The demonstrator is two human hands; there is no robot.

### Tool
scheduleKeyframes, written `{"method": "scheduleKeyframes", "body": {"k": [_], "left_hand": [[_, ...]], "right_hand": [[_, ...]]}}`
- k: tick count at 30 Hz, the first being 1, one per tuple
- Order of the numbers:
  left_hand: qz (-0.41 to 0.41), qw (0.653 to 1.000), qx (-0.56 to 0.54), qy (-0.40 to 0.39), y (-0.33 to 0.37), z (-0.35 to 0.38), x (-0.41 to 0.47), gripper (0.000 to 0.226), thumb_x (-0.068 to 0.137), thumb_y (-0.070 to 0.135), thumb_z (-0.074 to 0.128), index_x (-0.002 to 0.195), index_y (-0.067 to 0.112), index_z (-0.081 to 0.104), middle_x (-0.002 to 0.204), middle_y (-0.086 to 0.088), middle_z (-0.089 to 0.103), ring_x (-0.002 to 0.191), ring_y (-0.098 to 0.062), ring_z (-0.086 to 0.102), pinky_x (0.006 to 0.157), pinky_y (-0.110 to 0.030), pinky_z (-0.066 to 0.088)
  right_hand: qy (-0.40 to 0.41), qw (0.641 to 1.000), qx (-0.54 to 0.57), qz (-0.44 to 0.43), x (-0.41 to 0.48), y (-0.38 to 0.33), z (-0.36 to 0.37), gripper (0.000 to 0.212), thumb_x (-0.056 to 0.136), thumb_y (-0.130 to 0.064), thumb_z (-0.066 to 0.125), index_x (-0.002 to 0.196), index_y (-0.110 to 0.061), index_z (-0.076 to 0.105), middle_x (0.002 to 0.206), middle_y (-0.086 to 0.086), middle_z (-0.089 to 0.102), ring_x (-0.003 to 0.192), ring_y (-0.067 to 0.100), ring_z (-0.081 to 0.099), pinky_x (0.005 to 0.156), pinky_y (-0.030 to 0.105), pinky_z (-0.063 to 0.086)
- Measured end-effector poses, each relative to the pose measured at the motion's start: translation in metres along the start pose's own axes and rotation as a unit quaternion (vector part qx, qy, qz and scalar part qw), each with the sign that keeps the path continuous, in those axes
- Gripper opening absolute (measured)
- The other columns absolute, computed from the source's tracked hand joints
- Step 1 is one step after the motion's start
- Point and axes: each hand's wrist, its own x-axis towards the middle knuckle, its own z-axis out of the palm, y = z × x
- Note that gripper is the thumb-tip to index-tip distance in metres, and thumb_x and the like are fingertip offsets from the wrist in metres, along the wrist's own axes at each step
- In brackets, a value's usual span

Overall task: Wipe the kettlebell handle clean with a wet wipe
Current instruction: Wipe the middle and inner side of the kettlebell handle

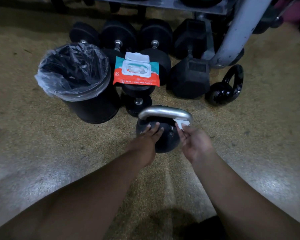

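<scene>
A black kettlebell (164, 137) with a silver handle (163, 112) stands on the floor in the middle of the view. My left hand (149, 135) rests flat on the top of its black body, fingers straight. My right hand (194, 141) pinches a white wet wipe (182, 122) and holds it against the right end of the handle, where the handle bends down. The wipe is crumpled and partly hidden by my fingers.
A black bin (76, 78) with a clear liner stands at the left. An open pack of wipes (136, 71) lies on black dumbbells (154, 47) behind the kettlebell. A smaller black kettlebell (225, 87) and a grey rack leg (239, 30) are at the right.
</scene>
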Motion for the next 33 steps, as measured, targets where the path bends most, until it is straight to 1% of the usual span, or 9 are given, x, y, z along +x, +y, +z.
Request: {"method": "scheduleKeyframes", "body": {"k": [2, 5, 7, 13, 18, 22, 24, 29, 33], "left_hand": [[0.006, 1.000, -0.018, 0.019, -0.003, 0.004, -0.002, 0.086, 0.096, 0.006, 0.051, 0.160, 0.035, 0.001, 0.165, 0.019, -0.016, 0.154, -0.013, -0.003, 0.116, -0.045, 0.035], [-0.011, 0.999, -0.038, 0.032, -0.007, 0.011, -0.006, 0.086, 0.096, 0.007, 0.050, 0.160, 0.031, -0.002, 0.165, 0.017, -0.018, 0.155, -0.014, 0.003, 0.118, -0.044, 0.034], [-0.032, 0.998, -0.044, 0.020, -0.008, 0.015, -0.007, 0.088, 0.097, 0.009, 0.051, 0.160, 0.031, -0.006, 0.163, 0.018, -0.023, 0.155, -0.015, 0.006, 0.118, -0.044, 0.034], [-0.027, 0.998, -0.048, 0.025, -0.011, 0.018, -0.001, 0.092, 0.093, 0.007, 0.053, 0.159, 0.032, -0.005, 0.162, 0.017, -0.024, 0.155, -0.015, 0.006, 0.114, -0.045, 0.038], [-0.036, 0.998, -0.047, 0.004, -0.007, 0.013, -0.004, 0.090, 0.096, 0.005, 0.049, 0.159, 0.031, -0.008, 0.162, 0.017, -0.027, 0.155, -0.014, 0.001, 0.118, -0.045, 0.033], [-0.035, 0.998, -0.049, 0.002, -0.006, 0.009, -0.004, 0.091, 0.096, 0.004, 0.050, 0.159, 0.032, -0.008, 0.161, 0.018, -0.027, 0.155, -0.015, 0.002, 0.119, -0.044, 0.033], [-0.028, 0.999, -0.041, 0.006, -0.008, 0.010, -0.002, 0.088, 0.096, 0.006, 0.049, 0.160, 0.030, -0.006, 0.163, 0.016, -0.025, 0.155, -0.015, 0.001, 0.119, -0.043, 0.032], [-0.034, 0.999, -0.034, -0.002, -0.007, 0.011, -0.002, 0.089, 0.096, 0.004, 0.048, 0.160, 0.030, -0.008, 0.163, 0.016, -0.026, 0.155, -0.014, 0.000, 0.119, -0.043, 0.032], [-0.042, 0.998, -0.032, -0.025, -0.004, 0.003, -0.002, 0.091, 0.095, 0.007, 0.051, 0.159, 0.030, -0.009, 0.162, 0.016, -0.028, 0.155, -0.018, 0.009, 0.118, -0.042, 0.034]], "right_hand": [[0.004, 1.000, 0.006, -0.003, 0.001, -0.002, -0.004, 0.015, 0.093, 0.010, 0.057, 0.107, 0.012, 0.061, 0.098, 0.021, 0.074, 0.079, 0.021, 0.077, 0.061, 0.022, 0.060], [0.015, 1.000, 0.012, -0.003, 0.005, 0.004, 0.008, 0.017, 0.090, 0.011, 0.062, 0.107, 0.010, 0.062, 0.110, 0.023, 0.070, 0.086, 0.023, 0.076, 0.081, 0.027, 0.061], [0.003, 1.000, 0.005, 0.002, 0.004, 0.008, 0.018, 0.013, 0.090, 0.011, 0.062, 0.104, 0.010, 0.062, 0.109, 0.022, 0.070, 0.092, 0.023, 0.075, 0.086, 0.027, 0.059], [0.010, 1.000, 0.016, -0.012, 0.005, 0.003, -0.001, 0.021, 0.090, 0.013, 0.058, 0.111, 0.013, 0.060, 0.109, 0.024, 0.070, 0.086, 0.025, 0.076, 0.076, 0.025, 0.060], [0.021, 0.999, 0.024, -0.003, 0.008, 0.012, 0.024, 0.011, 0.091, 0.011, 0.062, 0.101, 0.009, 0.063, 0.108, 0.021, 0.071, 0.091, 0.022, 0.074, 0.083, 0.026, 0.060], [0.006, 1.000, -0.012, 0.011, -0.006, 0.010, 0.023, 0.014, 0.093, 0.009, 0.059, 0.105, 0.005, 0.063, 0.105, 0.017, 0.073, 0.095, 0.021, 0.074, 0.079, 0.024, 0.060], [0.008, 1.000, -0.012, 0.003, -0.006, 0.003, 0.010, 0.016, 0.092, 0.011, 0.057, 0.106, 0.007, 0.063, 0.104, 0.019, 0.073, 0.089, 0.022, 0.076, 0.078, 0.026, 0.060], [0.007, 1.000, 0.001, 0.001, 0.005, 0.007, 0.021, 0.017, 0.090, 0.014, 0.059, 0.106, 0.010, 0.061, 0.112, 0.023, 0.068, 0.093, 0.025, 0.074, 0.087, 0.030, 0.060], [-0.007, 1.000, -0.028, 0.012, -0.004, 0.011, 0.030, 0.021, 0.091, 0.013, 0.059, 0.111, 0.010, 0.060, 0.109, 0.022, 0.071, 0.091, 0.024, 0.075, 0.088, 0.030, 0.059]]}}
